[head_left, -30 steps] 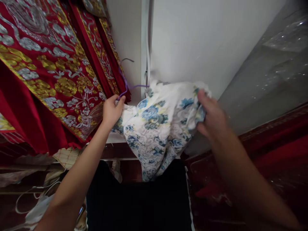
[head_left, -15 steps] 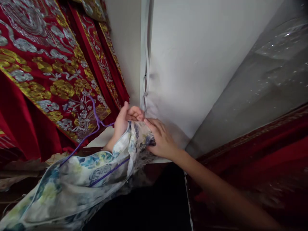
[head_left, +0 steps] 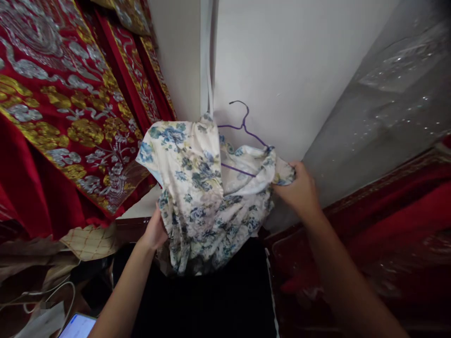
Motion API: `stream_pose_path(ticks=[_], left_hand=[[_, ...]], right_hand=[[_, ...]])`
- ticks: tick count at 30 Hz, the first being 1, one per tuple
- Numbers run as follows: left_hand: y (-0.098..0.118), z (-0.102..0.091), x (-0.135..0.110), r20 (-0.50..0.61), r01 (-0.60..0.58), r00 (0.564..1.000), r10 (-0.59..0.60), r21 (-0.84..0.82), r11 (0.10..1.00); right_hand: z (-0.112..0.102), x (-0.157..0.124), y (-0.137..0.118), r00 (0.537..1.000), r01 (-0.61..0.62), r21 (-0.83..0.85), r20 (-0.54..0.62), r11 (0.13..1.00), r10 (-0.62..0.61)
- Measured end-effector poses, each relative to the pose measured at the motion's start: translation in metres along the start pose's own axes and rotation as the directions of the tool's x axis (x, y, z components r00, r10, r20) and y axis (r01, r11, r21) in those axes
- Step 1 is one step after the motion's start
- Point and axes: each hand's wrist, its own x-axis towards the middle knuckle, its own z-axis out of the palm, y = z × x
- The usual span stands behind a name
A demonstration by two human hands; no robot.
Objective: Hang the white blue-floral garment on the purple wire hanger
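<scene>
A white floral garment (head_left: 197, 188) with blue and yellow flowers, short sleeves and a crossed V neckline hangs spread out in front of me. A purple hanger (head_left: 243, 123) sits inside its shoulders, with the hook sticking out above the neckline. My right hand (head_left: 299, 190) is closed on the edge of the sleeve at the right. At the lower left side of the garment is my left hand (head_left: 157, 230), gripping the cloth; its fingers are partly hidden behind the fabric.
Red cloth with gold and silver embroidery (head_left: 88, 126) hangs at the left. Behind the garment is a white wall panel (head_left: 282, 70) with a pale strap (head_left: 210, 91) running down. Clear plastic covering (head_left: 387, 103) is at the right. A lit phone (head_left: 77, 325) lies lower left beside a white cable (head_left: 73, 293).
The bunched garment has been turned and opened out, its front now facing me. The hanger's hook has swung from the left to the top. My hands have moved apart to its two sides.
</scene>
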Motion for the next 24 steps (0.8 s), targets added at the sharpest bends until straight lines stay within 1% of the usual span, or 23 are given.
stream_pose_path(ticks=[1, 2, 4, 6, 9, 11, 12, 13, 14, 15, 16, 17, 18, 19, 20, 21, 22, 23, 24], left_hand=[[-0.008, -0.003, -0.006, 0.013, 0.071, 0.997, -0.070, -0.059, 0.996], [-0.015, -0.004, -0.012, 0.042, 0.131, 0.991, -0.128, -0.079, 0.988], [-0.027, -0.002, -0.023, 0.099, 0.196, 0.976, -0.194, -0.012, 0.981], [-0.038, 0.006, -0.034, 0.119, 0.219, 0.967, -0.226, 0.067, 0.973], [-0.058, 0.023, -0.053, 0.076, 0.258, 0.963, -0.260, 0.037, 0.965], [-0.073, 0.032, -0.063, 0.046, 0.287, 0.957, -0.287, -0.001, 0.958], [-0.080, 0.036, -0.067, 0.033, 0.299, 0.954, -0.298, -0.019, 0.954], [-0.086, 0.039, -0.071, 0.022, 0.310, 0.951, -0.310, -0.036, 0.950], [-0.091, 0.041, -0.074, 0.018, 0.322, 0.947, -0.322, -0.050, 0.945], [-0.094, 0.043, -0.076, 0.017, 0.332, 0.943, -0.332, -0.057, 0.942], [-0.097, 0.043, -0.077, 0.015, 0.336, 0.942, -0.336, -0.056, 0.940], [-0.099, 0.044, -0.078, 0.014, 0.332, 0.943, -0.332, -0.050, 0.942], [-0.099, 0.043, -0.079, 0.015, 0.321, 0.947, -0.321, -0.043, 0.946], [-0.099, 0.042, -0.079, 0.022, 0.309, 0.951, -0.308, -0.037, 0.950], [-0.099, 0.041, -0.080, 0.029, 0.302, 0.953, -0.301, -0.035, 0.953], [-0.097, 0.039, -0.080, 0.036, 0.304, 0.953, -0.302, -0.036, 0.952], [-0.096, 0.037, -0.081, 0.039, 0.311, 0.950, -0.309, -0.037, 0.950], [-0.094, 0.035, -0.081, 0.036, 0.318, 0.948, -0.317, -0.032, 0.947], [-0.093, 0.034, -0.082, 0.024, 0.324, 0.946, -0.323, -0.024, 0.946]], right_hand=[[-0.002, 0.007, -0.008, 1.000, 0.011, -0.017, 0.004, 1.000, -0.011], [-0.003, 0.013, -0.018, 0.999, 0.032, -0.030, 0.006, 0.999, -0.032], [-0.004, 0.019, -0.037, 0.994, 0.106, -0.024, 0.008, 0.994, -0.106], [-0.002, 0.019, -0.047, 0.980, 0.200, 0.012, -0.011, 0.980, -0.200], [0.002, 0.007, -0.044, 0.940, 0.339, 0.056, -0.045, 0.939, -0.337], [0.004, -0.011, -0.037, 0.916, 0.399, 0.103, -0.076, 0.911, -0.393], [0.006, -0.024, -0.036, 0.916, 0.398, 0.134, -0.111, 0.907, -0.386], [0.009, -0.040, -0.036, 0.925, 0.370, 0.177, -0.162, 0.912, -0.343], [0.013, -0.059, -0.038, 0.940, 0.311, 0.241, -0.222, 0.919, -0.260], [0.019, -0.080, -0.043, 0.955, 0.227, 0.326, -0.261, 0.918, -0.143], [0.026, -0.103, -0.049, 0.964, 0.123, 0.437, -0.265, 0.891, -0.003], [0.035, -0.126, -0.055, 0.970, -0.003, 0.561, -0.200, 0.828, 0.139], [0.044, -0.149, -0.062, 0.973, -0.147, 0.647, -0.040, 0.748, 0.226], [0.054, -0.169, -0.069, 0.956, -0.292, 0.678, 0.183, 0.675, 0.230], [0.064, -0.187, -0.074, 0.907, -0.413, 0.675, 0.366, 0.611, 0.209], [0.072, -0.201, -0.079, 0.849, -0.498, 0.655, 0.502, 0.568, 0.166], [0.079, -0.210, -0.083, 0.794, -0.557, 0.632, 0.594, 0.538, 0.124], [0.085, -0.215, -0.086, 0.762, -0.588, 0.622, 0.640, 0.517, 0.098], [0.088, -0.216, -0.088, 0.750, -0.598, 0.624, 0.657, 0.503, 0.078]])
